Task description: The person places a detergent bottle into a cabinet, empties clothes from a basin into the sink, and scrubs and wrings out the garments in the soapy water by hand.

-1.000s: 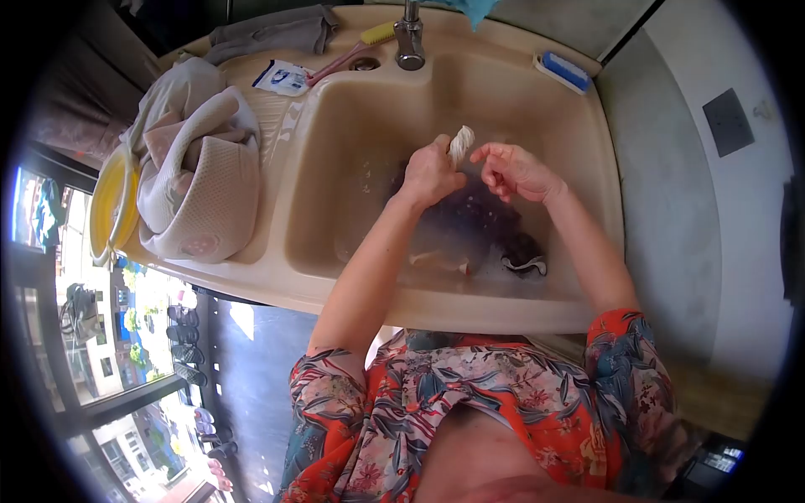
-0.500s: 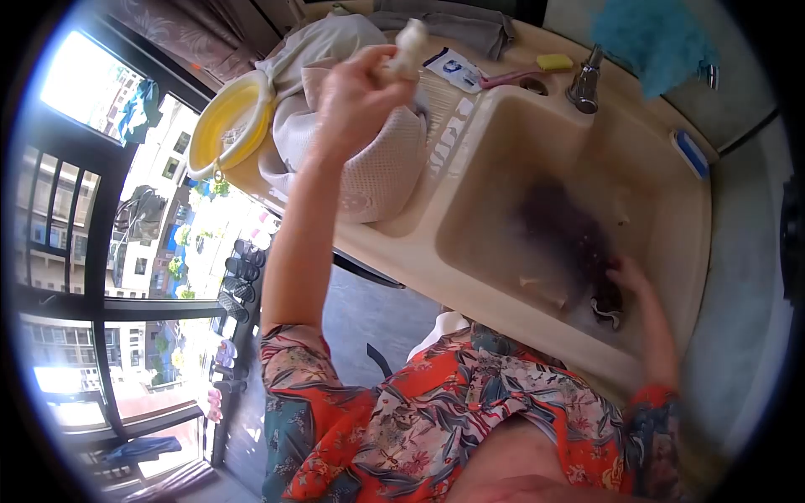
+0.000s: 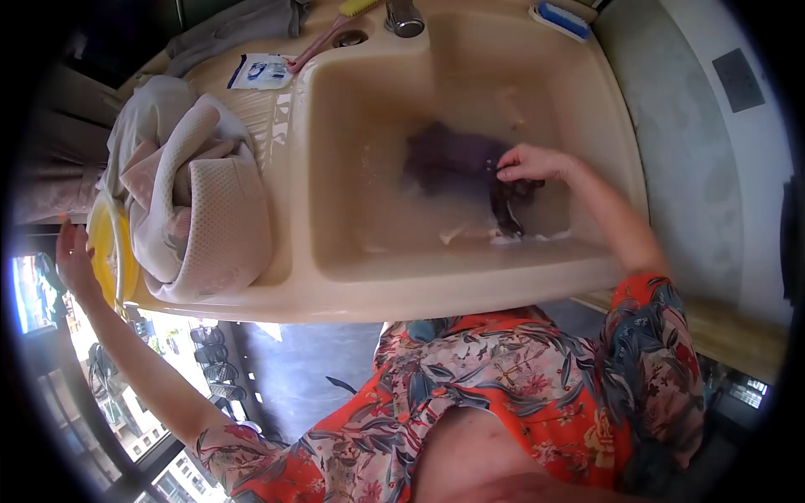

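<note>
Two hands, far apart now: my left hand (image 3: pixel 74 258) is out beside the yellow basin (image 3: pixel 104 245), fingers loosely spread, and I see nothing in them. The twisted white cloth that my left hand was carrying half a second ago no longer shows there; I cannot tell where it lies. My right hand (image 3: pixel 532 163) is over the sink (image 3: pixel 331 180), thumb and fingertips drawn narrow on the edge of the dark cloth (image 3: pixel 457 153). Most of that cloth lies in the cloudy water, while the part by my fingers comes up at the surface, bunched differently from before. So, as I judge it, the work has passed from the white piece to the dark one, with only my right hand engaged. The white mesh bag (image 3: pixel 226 222) of pale laundry stands between the basin and the sink bowl.
</note>
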Demonstrator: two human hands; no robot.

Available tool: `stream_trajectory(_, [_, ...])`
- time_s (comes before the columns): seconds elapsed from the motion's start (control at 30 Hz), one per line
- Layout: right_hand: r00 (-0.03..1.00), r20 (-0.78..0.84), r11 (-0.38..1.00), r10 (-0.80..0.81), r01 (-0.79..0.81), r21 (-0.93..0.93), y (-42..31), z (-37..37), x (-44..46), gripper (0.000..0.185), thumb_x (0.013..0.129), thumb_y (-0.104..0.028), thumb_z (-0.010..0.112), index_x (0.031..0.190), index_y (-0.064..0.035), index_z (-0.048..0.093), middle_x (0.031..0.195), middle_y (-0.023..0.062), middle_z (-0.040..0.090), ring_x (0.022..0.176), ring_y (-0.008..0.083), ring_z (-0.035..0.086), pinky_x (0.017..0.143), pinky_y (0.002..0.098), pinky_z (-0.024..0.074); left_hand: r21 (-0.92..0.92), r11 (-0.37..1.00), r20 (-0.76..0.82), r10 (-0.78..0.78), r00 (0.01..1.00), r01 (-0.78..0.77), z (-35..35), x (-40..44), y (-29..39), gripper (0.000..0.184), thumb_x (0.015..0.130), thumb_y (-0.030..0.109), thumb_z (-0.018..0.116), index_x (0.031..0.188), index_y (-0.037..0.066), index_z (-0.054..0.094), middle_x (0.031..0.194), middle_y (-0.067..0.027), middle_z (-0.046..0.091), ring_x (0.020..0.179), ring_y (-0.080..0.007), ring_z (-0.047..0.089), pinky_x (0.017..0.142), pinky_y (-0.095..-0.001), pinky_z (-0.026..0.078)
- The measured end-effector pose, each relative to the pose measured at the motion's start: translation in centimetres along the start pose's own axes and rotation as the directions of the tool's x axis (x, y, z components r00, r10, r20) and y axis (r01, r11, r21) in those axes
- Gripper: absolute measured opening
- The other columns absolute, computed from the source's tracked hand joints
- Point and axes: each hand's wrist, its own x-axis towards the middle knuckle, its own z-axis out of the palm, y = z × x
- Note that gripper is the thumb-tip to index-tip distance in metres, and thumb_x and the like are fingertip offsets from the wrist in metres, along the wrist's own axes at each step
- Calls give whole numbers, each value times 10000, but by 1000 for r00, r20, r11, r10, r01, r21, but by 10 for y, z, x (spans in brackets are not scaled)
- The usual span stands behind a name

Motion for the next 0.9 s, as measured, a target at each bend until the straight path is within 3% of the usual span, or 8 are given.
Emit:
stream_trajectory(0.17, [942,-208,849,-262,328,414,-23,-33,38,301,756,-249,628,969,-41,582,794,1,589,700,57,510,596,214,412,-339,850,252,495,832,-403,64,-78,194,332,779,286,591,1058,106,581,1085,-70,566,840,-142,585,762,-285,482])
stream_trajectory(0.33, [800,-583,978,142,-24,206,38,-25,141,236,733,-198,602,941,-86,589,792,71,600,726,124,562,636,253,461,-508,853,740,504,445,-121,201,-170,254,260,743,147,595,975,29,595,833,-60,619,724,-118,567,673,-242,456])
stream_trajectory(0.37, [762,-647,995,-5,-61,-79,55,-4,165,217,723,-180,592,915,-78,594,776,93,597,709,153,564,629,274,462,-446,893,849,400,346,63,248,-192,242,276,723,163,603,972,43,599,837,-63,625,754,-140,576,702,-261,459])
stream_trajectory(0.47, [897,-384,812,-218,-52,-582,41,55,174,226,711,-167,542,876,-28,608,903,179,594,812,319,576,708,375,449,-262,950,859,309,408,-170,341,-262,228,314,681,182,606,974,71,607,910,-124,616,892,-253,577,803,-319,441])
stream_trajectory(0.5, [889,-422,890,-176,-40,-454,40,50,171,230,716,-171,538,884,-30,608,898,179,596,814,316,577,713,374,446,-196,951,824,291,486,-237,367,-287,217,312,673,179,604,968,77,612,928,-132,611,909,-270,570,818,-325,435])
stream_trajectory(0.67, [696,-714,926,76,215,309,87,28,178,254,737,-225,546,890,-32,607,804,166,612,752,300,592,703,367,447,-13,997,982,26,185,-71,398,-327,161,359,626,129,636,972,38,592,920,-133,610,869,-226,580,766,-317,443])
stream_trajectory(0.77, [679,-734,994,-31,-58,-95,42,49,167,207,742,-186,583,878,-32,608,817,88,627,758,164,586,660,293,442,-13,1000,996,13,87,-5,395,-316,163,449,583,155,663,1017,74,582,968,-120,602,916,-248,565,809,-318,433])
stream_trajectory(0.9, [833,-466,910,-299,396,124,-18,57,144,176,715,-125,633,850,-28,575,738,31,579,677,96,518,608,251,423,-86,996,993,89,80,-39,382,-307,163,457,554,176,695,988,67,602,966,-124,607,936,-240,565,816,-322,431])
